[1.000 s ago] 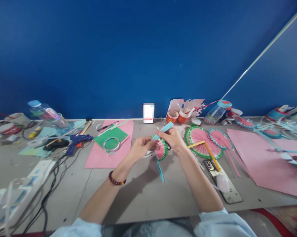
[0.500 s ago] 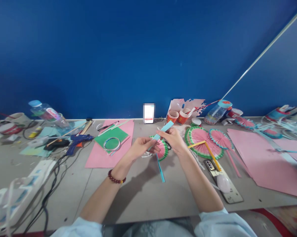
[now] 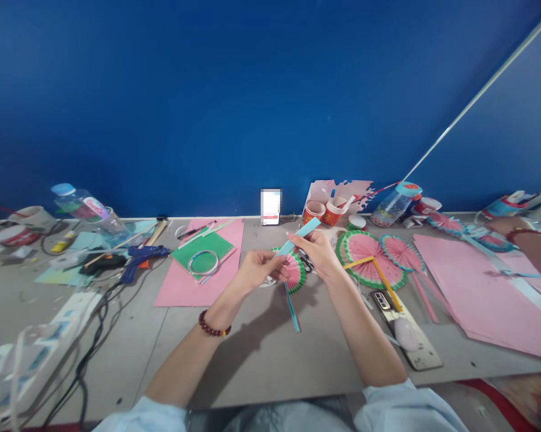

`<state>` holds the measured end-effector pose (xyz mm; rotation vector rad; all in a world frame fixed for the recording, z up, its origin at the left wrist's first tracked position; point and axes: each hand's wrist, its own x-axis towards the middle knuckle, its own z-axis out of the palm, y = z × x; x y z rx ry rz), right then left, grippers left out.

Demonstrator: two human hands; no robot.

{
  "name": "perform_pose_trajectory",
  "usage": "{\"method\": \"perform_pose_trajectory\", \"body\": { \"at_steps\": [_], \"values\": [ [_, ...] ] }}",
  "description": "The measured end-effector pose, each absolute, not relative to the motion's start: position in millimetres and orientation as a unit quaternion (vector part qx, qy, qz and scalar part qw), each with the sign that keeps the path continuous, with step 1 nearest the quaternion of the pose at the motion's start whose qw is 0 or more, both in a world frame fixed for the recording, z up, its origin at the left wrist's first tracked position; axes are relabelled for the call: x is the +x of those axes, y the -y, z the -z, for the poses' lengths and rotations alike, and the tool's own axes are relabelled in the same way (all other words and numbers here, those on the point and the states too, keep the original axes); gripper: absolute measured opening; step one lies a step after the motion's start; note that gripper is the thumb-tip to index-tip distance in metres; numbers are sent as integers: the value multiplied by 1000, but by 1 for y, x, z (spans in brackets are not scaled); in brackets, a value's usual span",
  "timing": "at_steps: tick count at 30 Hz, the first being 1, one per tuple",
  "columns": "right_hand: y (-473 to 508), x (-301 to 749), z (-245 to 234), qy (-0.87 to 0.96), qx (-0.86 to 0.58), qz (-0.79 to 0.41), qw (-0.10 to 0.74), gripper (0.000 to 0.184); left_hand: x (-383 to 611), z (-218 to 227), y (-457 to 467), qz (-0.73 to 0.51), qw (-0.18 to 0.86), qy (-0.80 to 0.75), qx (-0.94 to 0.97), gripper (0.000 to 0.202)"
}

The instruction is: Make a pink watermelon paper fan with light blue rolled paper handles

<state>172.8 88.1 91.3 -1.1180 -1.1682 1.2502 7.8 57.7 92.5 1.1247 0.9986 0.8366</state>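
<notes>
Between my two hands a light blue paper strip [image 3: 308, 228] slants up to the right. My left hand [image 3: 262, 267] grips its lower end, and the fingers of my right hand [image 3: 314, 249] pinch it farther up. Beneath them on the table lies a small pink paper fan [image 3: 295, 275] with a green pleated rim, partly hidden by my left fingers. A narrow blue strip [image 3: 292, 309] extends from that fan toward me. Right of my hands is a larger watermelon-coloured fan [image 3: 369, 249] with yellow handle strips [image 3: 385, 282].
At left are a blue glue gun [image 3: 137, 258], a power strip [image 3: 56, 342], a bottle [image 3: 87, 207] and green paper [image 3: 207, 243] on pink paper. A phone [image 3: 271, 207] leans on the wall beside red paper cups [image 3: 314, 211]. Another person's arm [image 3: 538, 240] reaches in at right.
The blue strip has shifted slightly up and to the right, with my right hand moving along. Another person's arm has come in at the right edge.
</notes>
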Motion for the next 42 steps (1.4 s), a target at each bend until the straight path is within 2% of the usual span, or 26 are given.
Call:
{"method": "perform_pose_trajectory", "body": {
  "at_steps": [3, 6, 9, 13, 16, 24, 29, 33, 36, 40, 42],
  "values": [
    [-88, 173, -91, 471, -421, -588, 505, 31, 7, -92, -58, -378, 642, -437, 503, 47],
    [-88, 173, -90, 483, -393, -636, 455, 32, 7, -93, -58, -383, 633, -435, 514, 47],
    [-87, 172, -88, 524, -419, -608, 424, 28, 7, -93, -57, -377, 629, -432, 525, 46],
    [-85, 170, -93, 535, -442, -553, 460, 29, 8, -92, -56, -367, 643, -401, 539, 45],
    [-83, 169, -97, 531, -436, -552, 473, 30, 10, -90, -58, -376, 656, -377, 535, 49],
    [-88, 173, -94, 563, -441, -553, 428, 31, 9, -83, -63, -387, 631, -393, 546, 61],
    [-86, 174, -96, 611, -486, -445, 438, 33, 4, -90, -61, -359, 607, -413, 577, 52],
    [-85, 173, -95, 667, -510, -330, 432, 36, 0, -95, -59, -448, 437, -472, 621, 41],
    [-84, 169, -91, 744, -484, -212, 409, 29, 1, -95, -57, -505, 337, -485, 630, 33],
    [-79, 161, -86, 825, -452, -90, 328, 8, 6, -93, -55, -509, 372, -460, 626, 35],
    [-76, 157, -86, 836, -457, -54, 301, 7, 8, -91, -54, -515, 379, -462, 615, 34]
  ]
}}
